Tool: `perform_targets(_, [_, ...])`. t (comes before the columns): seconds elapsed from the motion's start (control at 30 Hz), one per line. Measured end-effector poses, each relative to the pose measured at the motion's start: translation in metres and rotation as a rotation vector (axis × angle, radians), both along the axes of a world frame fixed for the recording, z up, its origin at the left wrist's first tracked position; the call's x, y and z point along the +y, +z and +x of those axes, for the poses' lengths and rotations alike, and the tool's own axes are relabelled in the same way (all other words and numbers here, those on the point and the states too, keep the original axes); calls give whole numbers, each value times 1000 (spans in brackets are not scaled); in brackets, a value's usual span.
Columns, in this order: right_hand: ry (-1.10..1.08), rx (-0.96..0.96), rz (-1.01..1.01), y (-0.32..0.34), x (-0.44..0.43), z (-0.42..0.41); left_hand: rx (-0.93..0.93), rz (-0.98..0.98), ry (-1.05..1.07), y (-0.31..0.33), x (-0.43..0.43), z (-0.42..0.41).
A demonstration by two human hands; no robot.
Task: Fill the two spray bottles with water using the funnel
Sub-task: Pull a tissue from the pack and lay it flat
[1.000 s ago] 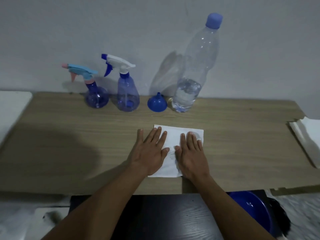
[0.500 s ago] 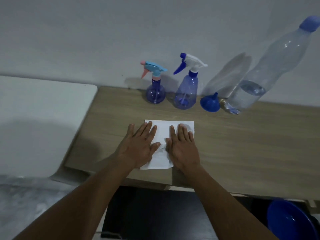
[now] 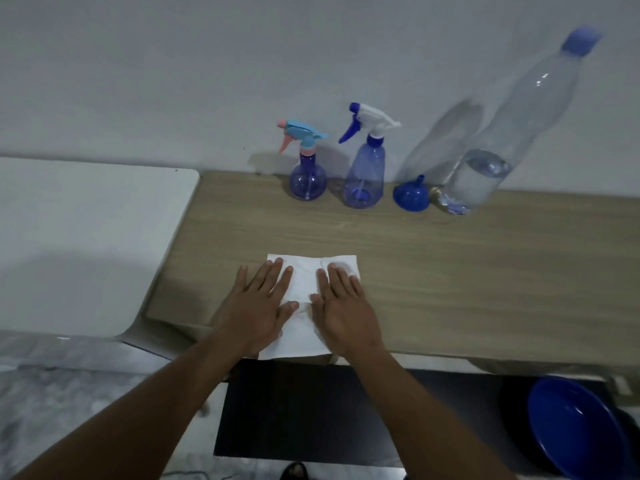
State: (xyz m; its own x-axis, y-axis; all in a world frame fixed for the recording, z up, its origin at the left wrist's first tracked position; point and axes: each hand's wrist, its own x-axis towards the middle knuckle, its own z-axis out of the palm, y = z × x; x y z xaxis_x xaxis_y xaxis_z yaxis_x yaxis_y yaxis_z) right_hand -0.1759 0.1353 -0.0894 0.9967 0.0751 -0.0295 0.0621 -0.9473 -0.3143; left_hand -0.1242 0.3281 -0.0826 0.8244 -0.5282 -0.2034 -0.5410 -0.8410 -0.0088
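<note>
While my view swung left, left hand and right hand stay flat, fingers straight, on creased white tissue; round spray bottle, conical spray bottle and blue funnel stand far, untouched.

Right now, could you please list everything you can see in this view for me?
round spray bottle: 1, blue with teal-pink head, table's far edge by the wall
tall spray bottle: 1, blue with white head, right of the round one
funnel: 1, blue, mouth down, right of the tall one
water bottle: 1, clear with blue cap, partly full, rightmost
paper towel: 1, white, table's near edge
table: 1, light wood
white surface: 1, left of table
basin: 1, blue, lower right, below table
left grip: 1, flat on paper towel
right grip: 1, flat on paper towel
</note>
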Motion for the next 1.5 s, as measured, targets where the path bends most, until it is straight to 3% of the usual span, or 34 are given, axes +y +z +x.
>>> perform_targets(0.4, [-84,-70,-10,-7,-186,-65,16,-40,-43,1,-186,-52])
perform_targets(0.8, [-24,-70,-41,-15,-343,-88,36,-37,35,-3,-343,-84])
perform_targets(1.07, [-13,-72,-22,-3,-360,-88,78,-17,48,10,-359,-92])
perform_targets(1.4, [18,79,73,51,-377,-86,-90,-166,-162,36,-337,-67])
perform_targets(1.5, [-8,144,0,58,-373,-92,55,-195,-86,43,-334,-59])
